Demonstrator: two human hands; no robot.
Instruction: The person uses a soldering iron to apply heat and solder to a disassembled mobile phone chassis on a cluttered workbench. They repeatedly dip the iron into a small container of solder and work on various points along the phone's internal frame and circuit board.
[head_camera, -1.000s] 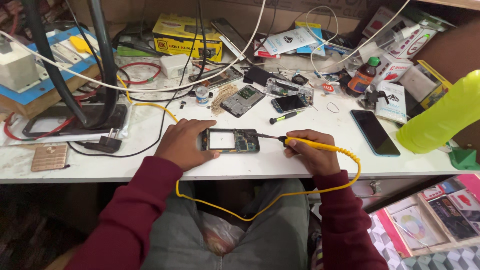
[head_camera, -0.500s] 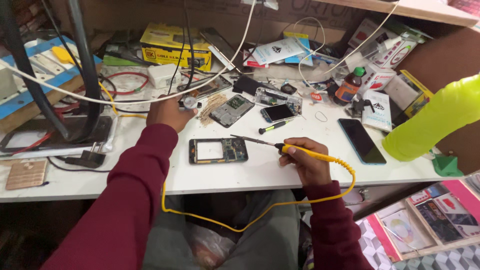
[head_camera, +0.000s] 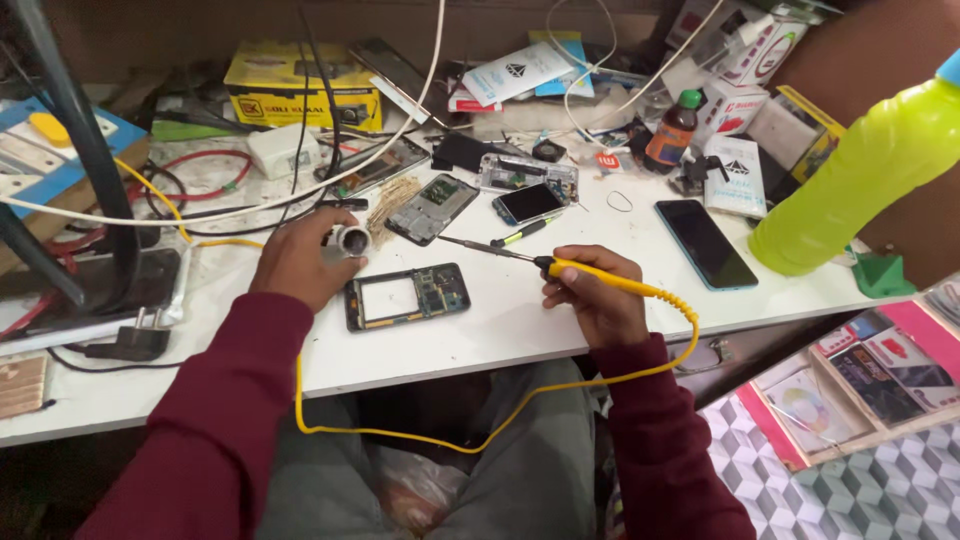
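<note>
1. Yellow-handled soldering iron (head_camera: 590, 277) sits in the right hand (head_camera: 592, 295), fingers wrapped closed around the grip; its dark metal tip points toward 10 o'clock and ends in the air above the white table (head_camera: 520, 330), just beside the small screwdriver (head_camera: 523, 233).
2. From the handle, the yellow cord (head_camera: 480, 435) loops down over the table edge at 6 o'clock and across the lap.
3. Left hand (head_camera: 300, 260) rests on the table at 9 o'clock from the iron, fingers curled around a small round silvery container (head_camera: 351, 240), holding it.
4. Between the two hands lies an opened phone frame (head_camera: 407, 296), flat on the table, its green circuit board showing on the right side; neither hand touches it.
5. At 12 o'clock from the frame lie another phone board (head_camera: 432, 208) and a small dark-screened phone (head_camera: 527, 202).
6. A black phone (head_camera: 706, 243) lies face up at 3 o'clock, near a bright green bottle (head_camera: 860, 170).
7. A brown bottle with a green cap (head_camera: 672, 131) stands at 1 o'clock, and a yellow box (head_camera: 300, 90) sits at 11 o'clock.
</note>
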